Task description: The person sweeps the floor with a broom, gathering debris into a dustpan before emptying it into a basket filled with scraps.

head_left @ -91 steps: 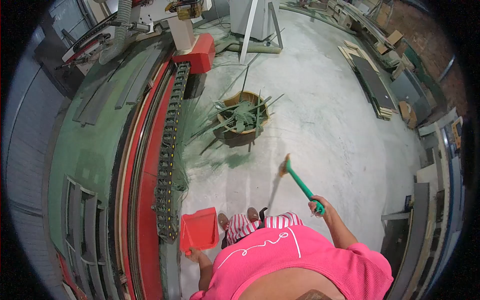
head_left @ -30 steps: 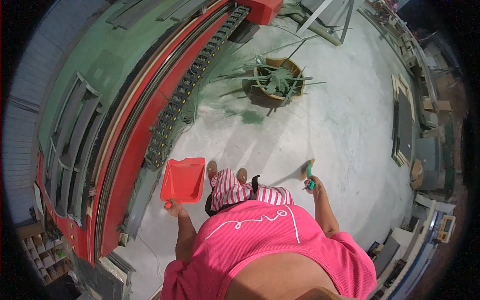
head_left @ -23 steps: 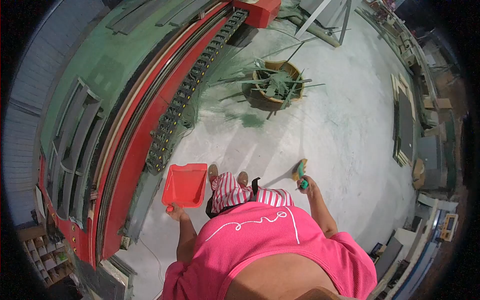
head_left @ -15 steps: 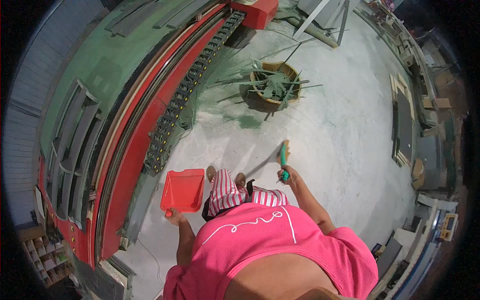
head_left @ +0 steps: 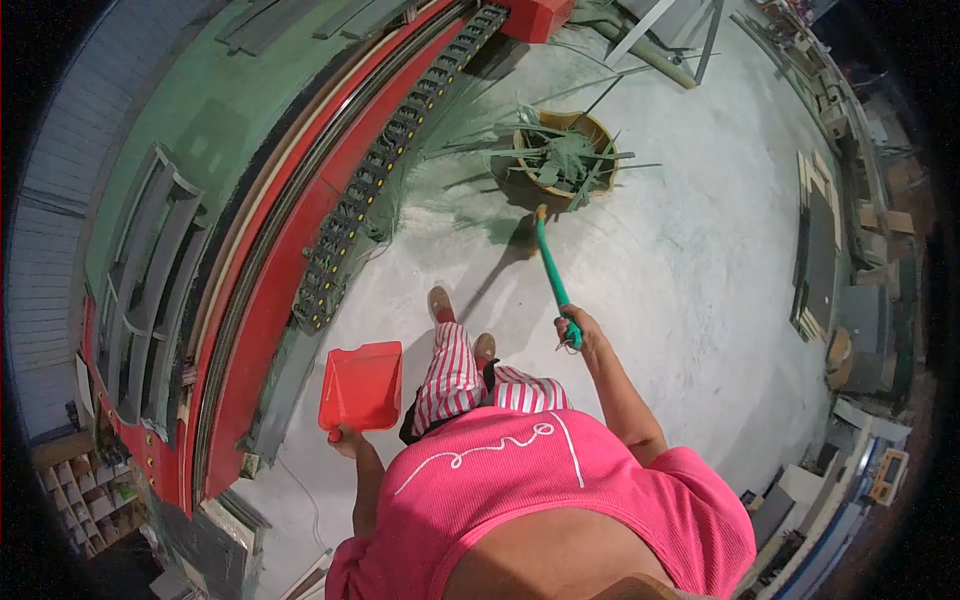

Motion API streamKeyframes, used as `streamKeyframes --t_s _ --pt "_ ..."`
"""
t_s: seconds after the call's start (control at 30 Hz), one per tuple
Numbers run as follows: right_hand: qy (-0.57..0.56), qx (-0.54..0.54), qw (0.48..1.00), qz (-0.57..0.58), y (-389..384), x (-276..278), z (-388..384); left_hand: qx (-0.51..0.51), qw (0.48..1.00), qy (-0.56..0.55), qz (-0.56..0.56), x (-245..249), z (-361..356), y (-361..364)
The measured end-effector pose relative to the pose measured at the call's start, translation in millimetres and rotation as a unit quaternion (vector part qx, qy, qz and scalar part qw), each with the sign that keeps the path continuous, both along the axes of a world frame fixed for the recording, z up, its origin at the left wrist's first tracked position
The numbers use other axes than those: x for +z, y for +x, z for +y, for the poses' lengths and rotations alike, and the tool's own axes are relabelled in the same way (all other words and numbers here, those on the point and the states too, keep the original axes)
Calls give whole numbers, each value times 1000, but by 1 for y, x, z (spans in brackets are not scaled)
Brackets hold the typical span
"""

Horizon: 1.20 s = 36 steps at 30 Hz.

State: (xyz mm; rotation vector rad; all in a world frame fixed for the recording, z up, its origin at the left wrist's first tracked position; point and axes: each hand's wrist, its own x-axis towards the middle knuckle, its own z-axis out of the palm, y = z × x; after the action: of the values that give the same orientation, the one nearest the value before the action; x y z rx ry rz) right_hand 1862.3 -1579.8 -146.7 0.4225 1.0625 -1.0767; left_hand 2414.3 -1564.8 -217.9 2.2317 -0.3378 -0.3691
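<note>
My left hand [head_left: 347,441] is closed around the short handle of a red dustpan [head_left: 362,385], which hangs beside my left leg. In my right hand [head_left: 584,330] I grip the green handle of a hand brush [head_left: 551,265]. Its tan end points away from me, toward a yellowish tub [head_left: 602,132]. Green strips and scraps [head_left: 565,163] are heaped in that tub, and several stick out over its rim. Green dust [head_left: 507,228] lies on the floor just in front of it.
To the left runs a long machine with a red rail [head_left: 262,260], a black cable chain [head_left: 365,185] and a green bed [head_left: 215,135]. Boards [head_left: 818,245] lie on the right side of the pale floor [head_left: 690,250]. A white frame [head_left: 640,30] stands at the back.
The brush has swung forward and its tan end is now nearer the tub. My left foot has stepped ahead. The dustpan stays in my left hand at nearly the same place.
</note>
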Motion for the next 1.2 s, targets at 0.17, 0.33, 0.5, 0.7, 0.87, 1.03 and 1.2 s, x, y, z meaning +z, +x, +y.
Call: streamKeyframes --t_s 0.17,0.33,0.5,0.7,0.87,1.03,1.2 --pt "-2 47 981 187 -16 -7 18 -78 990 -115 -25 -36 -5 19" --pt "52 -17 989 136 -47 -54 8 -10 998 41 48 27 -55 -24" --pt "65 -4 994 90 -32 -35 -20 -24 814 -412 408 -42 -75 16" --pt "27 51 995 80 0 -4 -27 28 821 -422 385 -21 -101 0" --pt "-30 72 997 9 24 22 -72 -51 998 -37 -2 -7 -124 -12" --pt "-69 72 960 -262 47 8 -175 -33 972 -213 96 7 -150 -10" --pt "-73 51 950 -300 94 -19 -284 -59 989 -134 35 15 -180 5"
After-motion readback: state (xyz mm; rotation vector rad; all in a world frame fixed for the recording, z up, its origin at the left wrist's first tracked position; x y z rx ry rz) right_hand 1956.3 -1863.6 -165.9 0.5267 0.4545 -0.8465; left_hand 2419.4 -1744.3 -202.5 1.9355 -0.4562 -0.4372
